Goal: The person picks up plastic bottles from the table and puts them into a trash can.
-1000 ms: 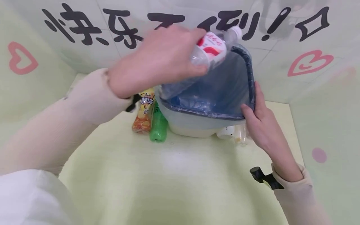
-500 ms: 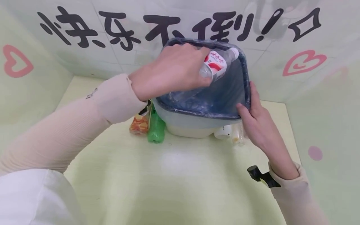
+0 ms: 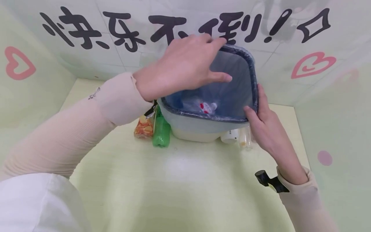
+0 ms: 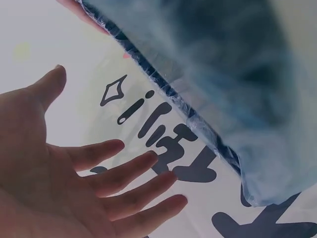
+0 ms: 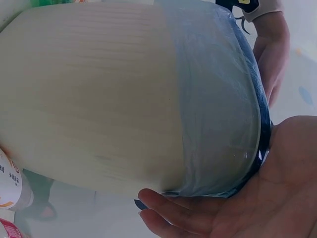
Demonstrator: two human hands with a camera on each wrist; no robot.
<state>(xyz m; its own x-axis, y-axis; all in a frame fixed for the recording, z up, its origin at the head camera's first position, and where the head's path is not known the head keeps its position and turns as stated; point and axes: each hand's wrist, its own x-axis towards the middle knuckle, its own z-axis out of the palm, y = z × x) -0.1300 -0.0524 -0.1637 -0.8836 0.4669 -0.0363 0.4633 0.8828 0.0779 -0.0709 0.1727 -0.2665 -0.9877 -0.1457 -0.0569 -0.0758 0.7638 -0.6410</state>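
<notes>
A cream trash can (image 3: 197, 134) lined with a translucent blue bag (image 3: 237, 64) stands by the back wall, its mouth facing up. Inside lies a clear plastic bottle (image 3: 208, 108) with a red-and-white label, partly seen through the opening. Over the mouth hovers my left hand (image 3: 185, 64), thumb and fingers spread and holding nothing; the left wrist view shows its bare palm beside the bagged rim. At the right corner my right hand (image 3: 265, 127) grips the rim, thumb on the inner edge. Its fingers (image 5: 173, 213) lie along the outside wall in the right wrist view.
Left of the can are a green bottle (image 3: 161, 133) and an orange-labelled drink bottle (image 3: 143, 128), partly covered by my left sleeve. To its right lie a white-labelled bottle (image 3: 230, 136) and a clear bottle (image 3: 245, 138). Walls with painted lettering enclose the table (image 3: 179, 180).
My left hand has let go of the clear bottle, which dropped into the lined trash can, and its fingers have spread. The right hand keeps its grip on the rim.
</notes>
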